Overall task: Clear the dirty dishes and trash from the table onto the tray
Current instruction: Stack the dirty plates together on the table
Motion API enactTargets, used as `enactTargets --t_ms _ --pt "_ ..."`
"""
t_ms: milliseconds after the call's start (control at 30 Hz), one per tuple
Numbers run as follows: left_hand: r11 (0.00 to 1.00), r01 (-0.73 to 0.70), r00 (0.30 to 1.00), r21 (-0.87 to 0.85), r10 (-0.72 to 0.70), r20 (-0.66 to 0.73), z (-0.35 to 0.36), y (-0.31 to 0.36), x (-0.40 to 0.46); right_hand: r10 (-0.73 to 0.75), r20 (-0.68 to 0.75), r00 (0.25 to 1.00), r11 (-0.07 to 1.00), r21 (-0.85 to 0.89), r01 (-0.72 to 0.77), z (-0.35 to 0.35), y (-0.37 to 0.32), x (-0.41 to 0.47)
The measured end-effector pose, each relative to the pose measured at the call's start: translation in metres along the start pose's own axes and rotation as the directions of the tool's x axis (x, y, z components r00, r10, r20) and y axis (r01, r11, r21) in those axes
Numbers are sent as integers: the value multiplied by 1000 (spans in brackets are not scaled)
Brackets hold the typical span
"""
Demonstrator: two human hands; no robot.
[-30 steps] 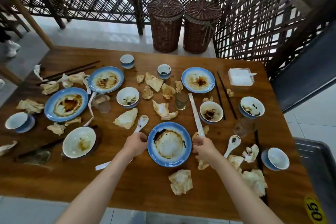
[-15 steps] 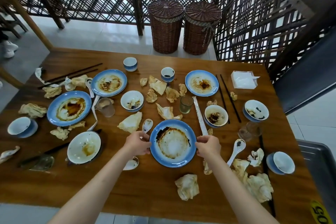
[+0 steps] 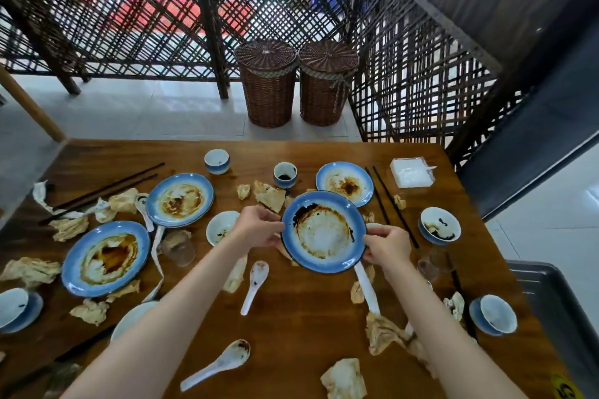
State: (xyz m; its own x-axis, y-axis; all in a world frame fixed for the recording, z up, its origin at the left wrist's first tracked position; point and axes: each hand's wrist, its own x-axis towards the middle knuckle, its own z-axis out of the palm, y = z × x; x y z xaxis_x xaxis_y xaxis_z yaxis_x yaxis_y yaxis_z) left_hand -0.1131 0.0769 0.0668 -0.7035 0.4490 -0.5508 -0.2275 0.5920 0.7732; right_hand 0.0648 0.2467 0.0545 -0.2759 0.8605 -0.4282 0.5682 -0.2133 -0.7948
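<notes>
Daylight pours in from behind the dark lattice screen [image 3: 291,10], so the openings blow out to white and the slats read almost as silhouettes. The pale floor [image 3: 146,107] is bright and washed, with a glare patch at the far right. The wooden tabletop [image 3: 308,317] is evenly lit and warm, carrying a soft sheen near its far edge and only faint, diffuse shadows under the dishes. Wide-angle distortion bows the tabletop's edges and the screen posts outward. Detail is soft overall, smeared most at the lower corners and the forearms.
</notes>
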Motion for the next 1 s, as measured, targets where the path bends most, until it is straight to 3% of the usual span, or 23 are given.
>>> enactTargets --t_ms 267,467,567,733,1000 --pt "992 26 999 -121 -29 -23 35 45 56 11 6 1000 998 58 -12 -12 -35 70" --pt "993 21 992 -114 -35 -124 71 60 117 -1 -5 1000 999 33 1 -2 -46 143" --pt "1000 14 986 -22 -18 -165 87 59 139 14 -24 1000 1000 -12 -14 6 -42 171" --pt "967 -109 965 229 158 -209 106 60 164 16 21 1000 997 -70 -15 21 -36 207" --pt "951 -100 954 294 176 -244 122 58 186 43 17 999 995 -92 -41 31 -25 230"
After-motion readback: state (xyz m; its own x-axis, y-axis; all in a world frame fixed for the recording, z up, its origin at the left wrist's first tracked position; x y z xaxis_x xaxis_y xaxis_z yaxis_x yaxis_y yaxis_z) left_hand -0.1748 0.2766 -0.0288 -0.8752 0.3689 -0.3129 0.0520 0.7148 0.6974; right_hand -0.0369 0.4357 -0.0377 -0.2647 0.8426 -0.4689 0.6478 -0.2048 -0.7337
